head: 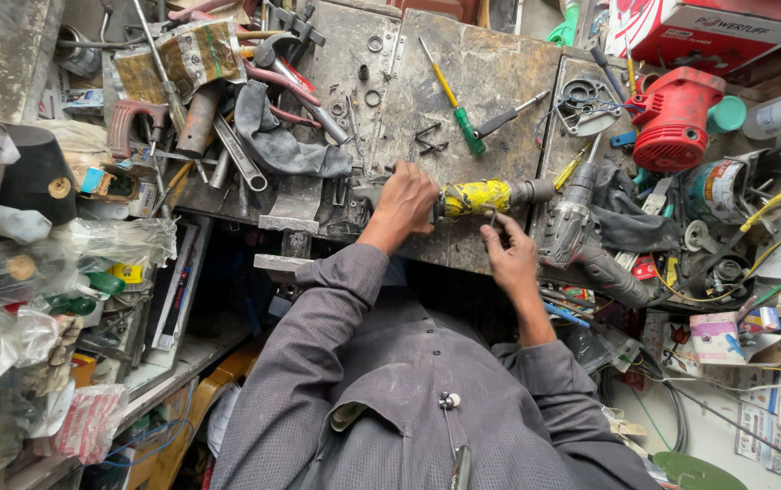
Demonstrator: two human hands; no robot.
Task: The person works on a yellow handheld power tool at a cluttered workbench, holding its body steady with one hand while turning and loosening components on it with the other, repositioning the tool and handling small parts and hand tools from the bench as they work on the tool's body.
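Two hands (406, 204) (510, 259) on yellow-taped tool (486, 196), lying crosswise

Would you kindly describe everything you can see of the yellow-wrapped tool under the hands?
The tool lies flat on the worn metal bench, a stubby cylinder wrapped in scuffed yellow tape with a grey metal nose pointing right. The left hand covers its left end; the right hand pinches something small just below it.

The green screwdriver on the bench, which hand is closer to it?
The left hand. It grips one end of the yellow-wrapped tool, just below and left of the green screwdriver. The right hand sits lower, under that tool, farther from the screwdriver.
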